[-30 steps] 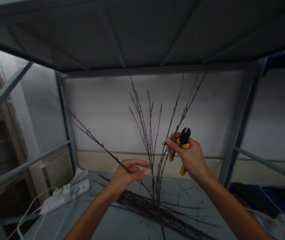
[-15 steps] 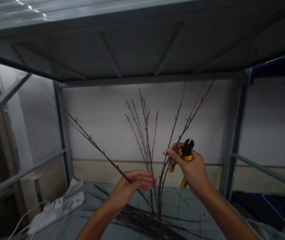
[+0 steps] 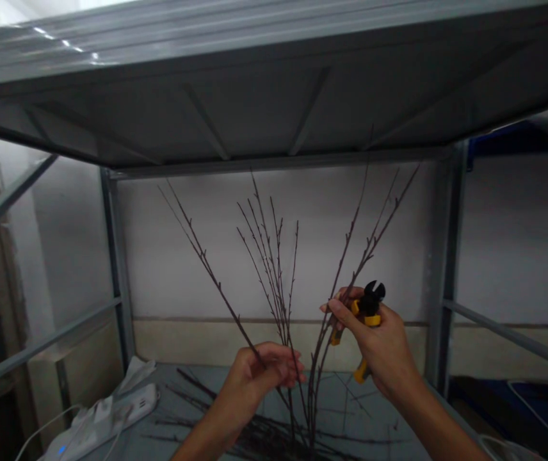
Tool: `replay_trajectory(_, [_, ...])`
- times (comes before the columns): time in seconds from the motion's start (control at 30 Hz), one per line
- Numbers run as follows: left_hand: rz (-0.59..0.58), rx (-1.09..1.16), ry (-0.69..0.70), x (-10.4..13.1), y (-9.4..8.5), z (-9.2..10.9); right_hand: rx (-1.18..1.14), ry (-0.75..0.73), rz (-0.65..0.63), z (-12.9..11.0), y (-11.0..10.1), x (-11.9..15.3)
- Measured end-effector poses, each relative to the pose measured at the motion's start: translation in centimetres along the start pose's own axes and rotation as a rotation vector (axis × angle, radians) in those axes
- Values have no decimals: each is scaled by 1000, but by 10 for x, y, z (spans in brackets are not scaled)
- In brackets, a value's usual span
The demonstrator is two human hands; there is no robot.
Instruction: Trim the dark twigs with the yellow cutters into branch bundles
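The two hands are apart, each closed on something. The left hand (image 3: 267, 378) grips a forked branch (image 3: 219, 285), which passes through the crook of thumb and forefinger and leans up to the left in front of the pale wall (image 3: 156, 275). Its fingertips reach to the lower stems of a middle cluster of thin branches (image 3: 274, 288) that fans upward between the hands; the light is dim there, so whether they pinch one of those stems or only brush against it, I cannot tell. The right hand (image 3: 370, 333), set a little higher, holds a pair of cutters (image 3: 374, 294) in the palm, the black head pointing up with its blades parted and the yellow-trimmed handles hanging below. The thumb and fingers of the same hand also close on the right-hand branches (image 3: 351, 256), which lean up to the right. All the upright stems draw together low down, above a dark heap of twigs (image 3: 264, 429) lying on the grey shelf surface (image 3: 379, 400). At the left edge of that surface lies a white power strip (image 3: 148, 398) with a small blue light. A grey metal panel (image 3: 255, 115) spans overhead.
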State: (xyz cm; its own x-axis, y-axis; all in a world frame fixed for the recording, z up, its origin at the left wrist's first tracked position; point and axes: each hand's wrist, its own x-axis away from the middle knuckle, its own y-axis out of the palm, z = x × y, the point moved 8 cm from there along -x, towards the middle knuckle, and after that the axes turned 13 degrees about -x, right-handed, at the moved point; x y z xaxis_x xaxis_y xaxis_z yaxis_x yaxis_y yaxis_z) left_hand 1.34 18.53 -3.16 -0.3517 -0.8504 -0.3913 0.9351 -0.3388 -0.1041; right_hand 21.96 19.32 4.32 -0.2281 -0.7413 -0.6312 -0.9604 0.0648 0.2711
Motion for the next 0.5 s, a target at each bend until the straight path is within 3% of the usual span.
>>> replay_trajectory(0.23, [-8, 73, -24, 2, 4, -10, 34, -9, 8, -6, 1, 3])
replay_trajectory(0.5, [67, 67, -80, -4, 3, -23, 92, -18, 13, -10, 0, 1])
